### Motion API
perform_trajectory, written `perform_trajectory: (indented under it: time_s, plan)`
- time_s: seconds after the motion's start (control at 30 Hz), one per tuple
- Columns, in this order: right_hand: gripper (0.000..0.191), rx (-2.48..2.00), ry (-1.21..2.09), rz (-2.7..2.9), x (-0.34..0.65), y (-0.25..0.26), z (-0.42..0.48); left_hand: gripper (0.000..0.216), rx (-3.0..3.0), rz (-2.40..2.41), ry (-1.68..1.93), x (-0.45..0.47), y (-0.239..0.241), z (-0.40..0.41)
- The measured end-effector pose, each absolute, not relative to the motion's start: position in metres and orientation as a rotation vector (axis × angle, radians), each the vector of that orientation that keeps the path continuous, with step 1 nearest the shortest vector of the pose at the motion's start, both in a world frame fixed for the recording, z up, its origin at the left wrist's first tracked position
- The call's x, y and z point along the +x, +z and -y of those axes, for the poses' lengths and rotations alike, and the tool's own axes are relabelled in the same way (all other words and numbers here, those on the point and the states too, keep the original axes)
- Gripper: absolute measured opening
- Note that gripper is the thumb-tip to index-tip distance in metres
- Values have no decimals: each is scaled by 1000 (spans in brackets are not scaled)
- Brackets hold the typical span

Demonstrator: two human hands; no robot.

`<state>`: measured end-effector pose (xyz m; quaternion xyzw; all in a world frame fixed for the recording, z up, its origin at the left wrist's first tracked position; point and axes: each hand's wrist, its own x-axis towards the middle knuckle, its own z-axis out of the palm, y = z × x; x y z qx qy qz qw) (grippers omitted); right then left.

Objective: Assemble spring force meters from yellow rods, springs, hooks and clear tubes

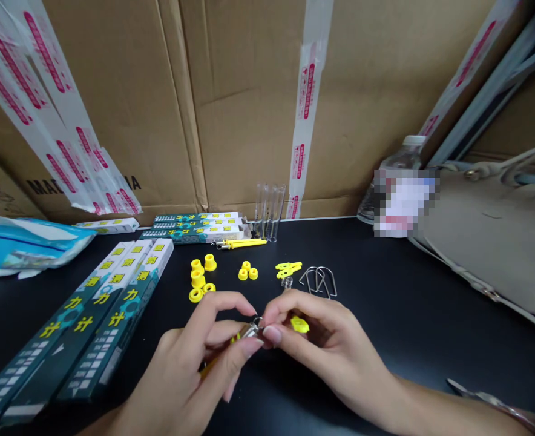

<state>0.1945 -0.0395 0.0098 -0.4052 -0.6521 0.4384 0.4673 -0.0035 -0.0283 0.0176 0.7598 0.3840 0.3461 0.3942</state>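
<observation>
Between the fingers of my left hand (pixel 192 357) is a yellow rod (pixel 207 367) with a silvery metal spring (pixel 250 330) at its tip. My right hand (pixel 326 333) pinches a thin wire loop (pixel 258 321) at the end of that spring, thumb against index finger. A small yellow plastic piece (pixel 299 325) sticks out behind the right index finger, apparently held by the curled fingers. Just beyond my hands lie yellow flanged caps (pixel 198 279), smaller yellow plugs (pixel 247 272), flat yellow pieces (pixel 288 268), loose springs (pixel 286 283) and bent wire hooks (pixel 318 280).
Several clear tubes (pixel 270 212) stand at the back, near yellow rods (pixel 242 243). Printed boxes (pixel 126 309) lie left, more boxes (pixel 195 227) behind. A blue packet (pixel 36 242), bottle (pixel 401 158), beige bag (pixel 489 242) and metal tool (pixel 480 398) flank the black table.
</observation>
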Motion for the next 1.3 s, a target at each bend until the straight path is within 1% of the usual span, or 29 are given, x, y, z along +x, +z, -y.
perform_trajectory:
  time_s: [0.1, 0.17, 0.37, 0.77, 1.03, 1.1, 1.13, 1.23, 1.3]
  plan:
    - [14, -981, 1100, 1573, 194, 11, 41, 23, 1714, -1008, 797, -1, 18, 31]
    - [13, -967, 1132, 1557, 194, 11, 41, 27, 1643, -1023, 769, 0, 17, 32]
    - [10, -928, 1154, 1545, 194, 10, 41, 27, 1662, -967, 714, -1, 10, 30]
    - [13, -901, 1174, 1560, 196, 8, 39, 27, 1543, -857, 656, 1, 7, 26]
    - [15, -980, 1157, 1561, 197, 3, 36, 37, 1337, -861, 676, 6, 4, 23]
    - [15, -970, 1050, 1649, 199, 0, 34, 37, 1329, -910, 695, 7, 4, 23]
    - [17, -945, 951, 1728, 201, -2, 33, 36, 1333, -937, 709, 7, 4, 22]
    - [31, -832, 538, 1999, 207, -6, 32, 31, 1362, -982, 720, 7, 2, 21]
    - [37, -790, 250, 2143, 212, -5, 32, 29, 1362, -1004, 710, 8, 2, 21]
